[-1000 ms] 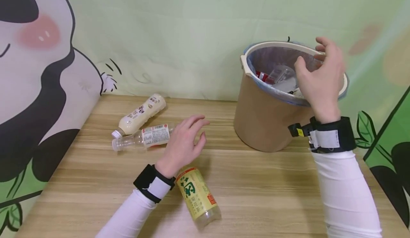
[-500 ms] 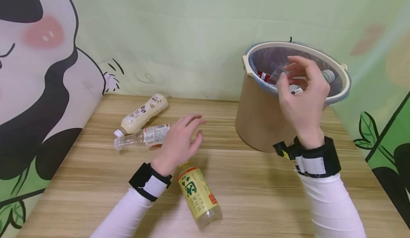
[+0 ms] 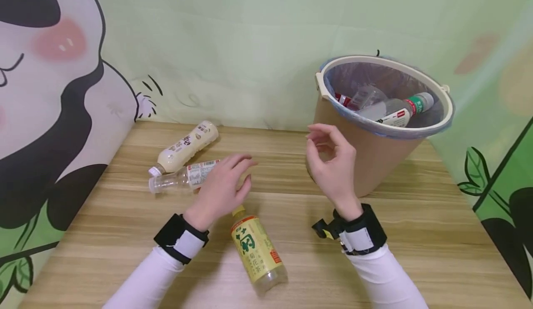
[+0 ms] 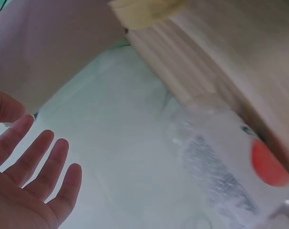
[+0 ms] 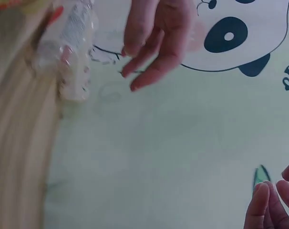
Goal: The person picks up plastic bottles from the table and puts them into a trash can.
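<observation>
My left hand (image 3: 220, 186) hovers with loosely bent fingers over the right end of a clear plastic bottle (image 3: 179, 179) lying on its side, hiding part of it. Its fingers are spread and hold nothing in the left wrist view. A yellow-labelled tea bottle (image 3: 256, 251) lies just below that hand, its yellow cap toward the fingers. My right hand (image 3: 333, 165), fingers loosely curved and holding nothing, is in front of the bin's left side. A cream-coloured bottle (image 3: 187, 147) with a white cap lies behind the clear one.
A brown bin (image 3: 374, 161) with a cream rim and a bluish liner stands at the back right. Several bottles lie inside, among them a clear bottle (image 3: 395, 114) with a green-and-red neck band. The wooden table (image 3: 316, 272) meets a printed cloth backdrop (image 3: 229, 59).
My right hand has come from above the bin's right rim down and left, uncovering the bottle inside. My left hand has shifted slightly left. The bottles on the table keep their places.
</observation>
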The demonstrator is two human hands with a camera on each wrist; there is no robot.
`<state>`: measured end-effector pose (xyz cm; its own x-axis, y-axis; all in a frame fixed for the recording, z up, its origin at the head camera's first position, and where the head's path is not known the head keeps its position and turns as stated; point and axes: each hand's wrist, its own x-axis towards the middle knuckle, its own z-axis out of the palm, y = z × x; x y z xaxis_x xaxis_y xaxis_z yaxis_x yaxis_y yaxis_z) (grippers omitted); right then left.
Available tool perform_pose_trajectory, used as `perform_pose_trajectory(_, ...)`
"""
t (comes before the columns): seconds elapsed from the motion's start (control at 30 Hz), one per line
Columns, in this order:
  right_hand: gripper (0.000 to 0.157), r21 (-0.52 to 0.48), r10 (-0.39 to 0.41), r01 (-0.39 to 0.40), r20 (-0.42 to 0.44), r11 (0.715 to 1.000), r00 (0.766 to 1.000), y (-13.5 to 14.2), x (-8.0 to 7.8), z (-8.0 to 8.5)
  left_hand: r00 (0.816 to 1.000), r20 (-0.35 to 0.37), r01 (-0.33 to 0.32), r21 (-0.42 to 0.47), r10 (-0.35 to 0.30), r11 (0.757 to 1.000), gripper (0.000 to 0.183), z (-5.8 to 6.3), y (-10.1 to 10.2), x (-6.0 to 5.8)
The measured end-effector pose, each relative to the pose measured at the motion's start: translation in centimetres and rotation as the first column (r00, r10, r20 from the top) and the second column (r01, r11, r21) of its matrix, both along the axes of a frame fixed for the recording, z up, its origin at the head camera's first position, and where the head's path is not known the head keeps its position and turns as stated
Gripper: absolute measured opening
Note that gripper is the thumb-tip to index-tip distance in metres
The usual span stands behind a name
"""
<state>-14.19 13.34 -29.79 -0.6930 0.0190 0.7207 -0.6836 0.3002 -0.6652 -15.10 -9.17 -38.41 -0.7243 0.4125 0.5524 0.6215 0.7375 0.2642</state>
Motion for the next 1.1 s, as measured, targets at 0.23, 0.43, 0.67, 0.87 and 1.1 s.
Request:
perform_pose_trajectory(0.23,0.026,-0.052,0.101,-0.091,0.267,0.995,0.958,-1.0,-0.5,-2.9,0.999,0.027,-0.024,-0.022,0.024,0.999,0.035,-1.3,-2.0,0.2)
perform_pose_trajectory(0.43,0.033,-0.07,0.173,-0.158,0.431,0.985,0.886,-1.1,-1.5,-5.9,0.997,0.055,-0.05,-0.051,0.052,0.997,0.036,-2.0,-3.7,0.3)
perform_pose_trajectory(0.67,0.039,-0.077,0.211,-0.201,0.529,0.976,0.822,-1.5,-2.3,-8.3,0.994,0.07,-0.078,-0.096,0.085,0.992,0.039,-2.4,-5.0,0.3)
perform_pose_trajectory(0.87,0.04,-0.126,0.264,-0.235,0.589,0.964,0.764,-1.8,-2.3,-8.8,0.995,0.043,-0.085,-0.11,0.09,0.99,0.039,-2.3,-6.1,-0.5)
perform_pose_trajectory(1.1,0.042,-0.24,0.353,-0.26,0.647,0.935,0.675,-2.1,-2.3,-8.8,0.984,0.087,-0.144,-0.137,0.157,0.98,0.039,-1.7,-8.1,-1.6)
